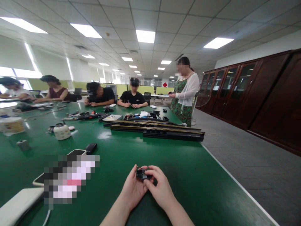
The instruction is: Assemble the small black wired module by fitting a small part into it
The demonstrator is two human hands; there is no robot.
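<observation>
Close to the front of the green table (117,160), my two hands meet around a small black plastic part (140,174). It looks like an open housing with a short wire at its top; its exact kind is too small to make out. My left hand (133,188) cups it from below and the left, thumb raised beside it. From the right, my right hand (161,185) pinches it with curled fingers and thumb. The fingers cover the part's right side.
Left of my hands lie a blurred-out phone screen (70,182), a white device (18,204) and a black object (91,148). Beyond stand a white jar (62,131) and long black strips (174,135). Several people sit across the table; one person (185,91) stands at right.
</observation>
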